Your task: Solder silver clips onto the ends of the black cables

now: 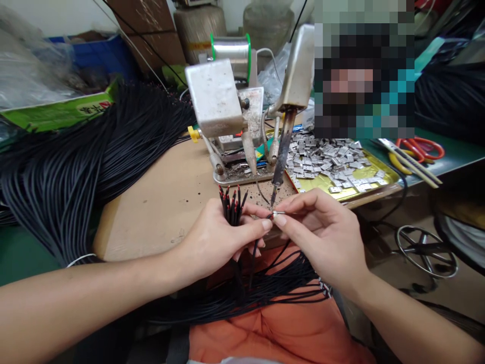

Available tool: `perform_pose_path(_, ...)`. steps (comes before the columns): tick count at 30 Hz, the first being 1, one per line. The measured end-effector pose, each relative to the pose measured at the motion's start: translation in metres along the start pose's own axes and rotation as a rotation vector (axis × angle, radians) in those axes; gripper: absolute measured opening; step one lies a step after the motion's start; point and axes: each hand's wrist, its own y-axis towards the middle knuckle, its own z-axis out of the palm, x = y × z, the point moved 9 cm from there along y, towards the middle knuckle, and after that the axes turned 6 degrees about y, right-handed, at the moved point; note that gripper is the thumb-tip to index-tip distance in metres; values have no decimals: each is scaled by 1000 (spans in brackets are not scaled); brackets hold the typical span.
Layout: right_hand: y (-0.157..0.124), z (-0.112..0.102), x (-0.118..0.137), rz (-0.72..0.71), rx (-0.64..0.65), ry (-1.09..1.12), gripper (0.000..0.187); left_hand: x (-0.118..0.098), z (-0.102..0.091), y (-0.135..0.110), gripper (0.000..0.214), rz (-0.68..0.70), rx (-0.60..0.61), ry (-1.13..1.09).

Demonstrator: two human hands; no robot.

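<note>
My left hand [220,237] is shut around a bundle of thin black wires [233,212] with red-marked tips sticking upward. Between finger and thumb, my right hand [322,237] pinches a small metal terminal [278,214] on a wire end. Just above that terminal, almost touching it, hangs the tip of a soldering iron [282,146] held in a metal stand. More black wires drape from my hands across my orange lap.
A large mass of black cable [64,162] lies left on a tan work surface [151,217]. Right stands a yellow tray [386,177] of metal terminals, beyond it orange-handled scissors [420,149]. A solder spool [235,55] sits behind the stand. A pixelated patch covers the upper right.
</note>
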Motion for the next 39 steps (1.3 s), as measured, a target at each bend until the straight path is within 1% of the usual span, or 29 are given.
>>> perform_pose_path(3, -1, -6, 10, 0, 38, -72, 20, -1, 7, -5, 25, 10, 57, 48)
perform_pose_path(5, 1, -7, 19, 18, 161, -193, 14, -2, 11, -8, 24, 26, 97, 56)
perform_pose_path(7, 1, -5, 25, 45, 354, -334, 5, -2, 14, -10, 23, 37, 124, 49)
perform_pose_path(8, 0, -6, 27, 52, 413, -384, 5, -1, 16, -10, 22, 41, 137, 36)
perform_pose_path(9, 1, -7, 30, 54, 434, -414, 7, -1, 17, -10, 21, 51, 150, 19)
perform_pose_path(12, 1, -6, 34, 43, 373, -398, 8, -4, 28, -12, 17, 135, 243, -26)
perform_pose_path(15, -4, 10, 35, -32, 331, -324, 11, -8, 38, -15, 20, 226, 333, -23)
perform_pose_path(17, -7, 18, 37, -97, 307, -282, 7, -7, 41, -16, 20, 236, 360, -12)
perform_pose_path(18, -7, 18, 37, -107, 289, -260, 5, -7, 42, -17, 19, 233, 370, -7)
perform_pose_path(19, -7, 16, 36, -92, 266, -235, 4, -7, 41, -17, 20, 232, 368, -3)
perform_pose_path(21, -3, 8, 28, 9, 246, -161, 8, -8, 36, -15, 25, 232, 325, 20)
perform_pose_path(22, -2, 6, 23, 84, 262, -106, 11, -9, 32, -15, 28, 235, 286, 43)
perform_pose_path(24, -2, 7, 12, 226, 340, 31, 16, -10, 23, -13, 31, 237, 199, 104)
perform_pose_path(25, -3, 8, 9, 271, 377, 86, 17, -11, 19, -13, 29, 242, 156, 131)
perform_pose_path(26, -4, 9, 8, 286, 391, 114, 18, -12, 18, -13, 30, 236, 151, 141)
perform_pose_path(27, -3, 8, 8, 269, 372, 109, 18, -11, 17, -13, 30, 220, 142, 143)
perform_pose_path(29, -1, 3, 12, 176, 282, 10, 16, -9, 16, -11, 24, 154, 126, 105)
perform_pose_path(31, -1, 2, 18, 70, 222, -124, 12, -5, 13, -9, 10, 69, 79, 28)
perform_pose_path(33, -1, 4, 24, -12, 218, -215, 8, -3, 9, -7, 15, 17, 17, -50)
perform_pose_path(36, 1, 4, 33, -93, 229, -271, 5, -3, 5, -6, 22, 0, -32, -103)
perform_pose_path(39, 5, -1, 36, -100, 231, -297, 7, -3, 3, -7, 18, 15, -42, -81)
